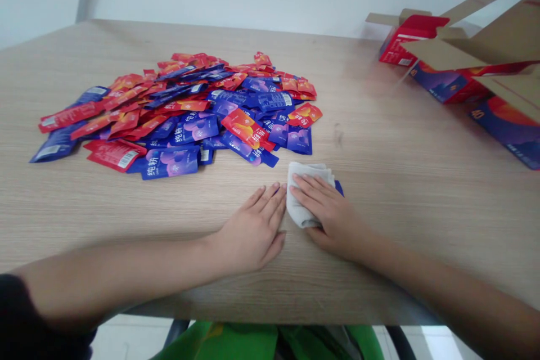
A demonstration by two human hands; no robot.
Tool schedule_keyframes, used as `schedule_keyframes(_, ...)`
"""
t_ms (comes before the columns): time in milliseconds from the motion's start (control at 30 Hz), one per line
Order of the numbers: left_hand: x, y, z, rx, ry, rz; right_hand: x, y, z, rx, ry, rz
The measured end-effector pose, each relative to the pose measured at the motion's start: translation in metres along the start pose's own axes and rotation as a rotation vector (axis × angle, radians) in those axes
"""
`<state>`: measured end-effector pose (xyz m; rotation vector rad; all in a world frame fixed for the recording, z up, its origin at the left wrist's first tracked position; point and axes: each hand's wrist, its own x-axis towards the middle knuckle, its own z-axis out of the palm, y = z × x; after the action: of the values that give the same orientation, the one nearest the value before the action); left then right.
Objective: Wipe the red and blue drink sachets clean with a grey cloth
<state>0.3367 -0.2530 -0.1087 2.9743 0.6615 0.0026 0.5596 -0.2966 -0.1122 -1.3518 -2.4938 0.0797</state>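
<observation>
The right hand point(331, 216) lies flat on a folded grey cloth point(306, 194), fingers together and not clamped, with a blue sachet point(339, 187) poking out beyond it. The left hand point(253, 230) rests open on the worktop point(400, 197), fingertips just beside the cloth. Red and blue sachets point(189, 118) lie in a loose heap farther along, well apart from an opened carton point(502, 45) at the far right.

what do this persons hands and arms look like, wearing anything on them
The left hand and right hand are bare, with no gloves, and no ring or watch shows. The left arm is bare up to a black sleeve at the bottom left edge of the view. The right arm is bare as far as the view reaches.
</observation>
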Motion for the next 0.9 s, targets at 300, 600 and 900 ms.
schedule_keyframes(300, 0.0, 0.0, 0.001, 0.0, 0.008, -0.01, -0.028, 0.014, -0.017, -0.114, -0.099, 0.189)
schedule_keyframes(600, -0.001, 0.0, 0.002, -0.002, 0.006, -0.008, -0.03, 0.024, -0.019, -0.118, -0.09, 0.235)
schedule_keyframes(900, 0.0, 0.0, 0.004, -0.003, 0.021, -0.015, -0.002, 0.004, -0.001, -0.045, -0.02, 0.036)
